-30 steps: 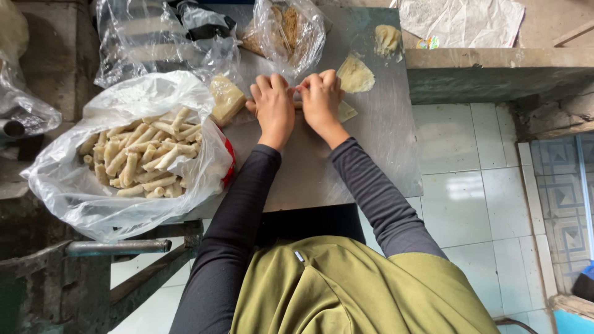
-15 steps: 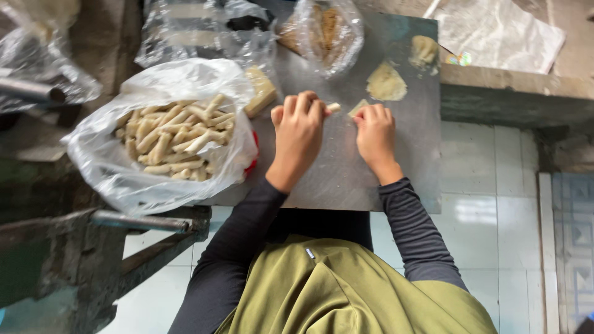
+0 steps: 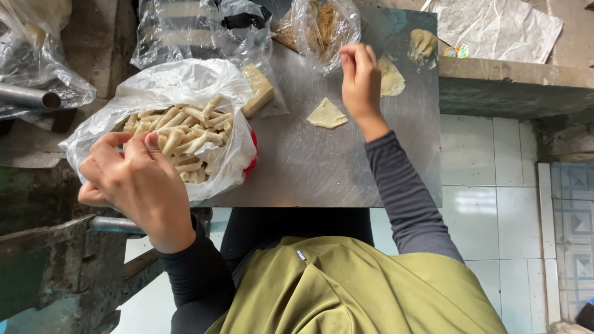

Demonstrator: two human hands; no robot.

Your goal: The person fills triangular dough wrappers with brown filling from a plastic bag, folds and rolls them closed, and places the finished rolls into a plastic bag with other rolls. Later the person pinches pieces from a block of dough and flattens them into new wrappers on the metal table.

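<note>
- Left hand [image 3: 133, 185] hangs at the near rim of the clear plastic bag of pale rolled pastry sticks [image 3: 179, 139], fingers curled loosely, thumb and forefinger close together. Whether a stick sits between them I cannot tell.
- Right hand [image 3: 360, 80] is raised over the far part of the grey metal desk [image 3: 309, 167], fingertips pinched at the mouth of a small clear bag of brown crumbly filling [image 3: 322, 25]. The pinch looks closed on a little filling or the bag's edge; too small to say which.
- A flat cream triangular dough wrapper [image 3: 327, 114] lies bare on the desk just beside the right wrist. More wrappers lie beyond, one [image 3: 391, 77] partly behind the hand.
- A pale yellow block [image 3: 257, 89] in plastic sits between the two bags.
- Risk, as I judge it: the full bag leans over the desk's near edge; a tug from the left hand could tip sticks onto the tiled floor [image 3: 495, 185].
- Hidden: the red thing under the bag and the crumpled bags at the far edge.
</note>
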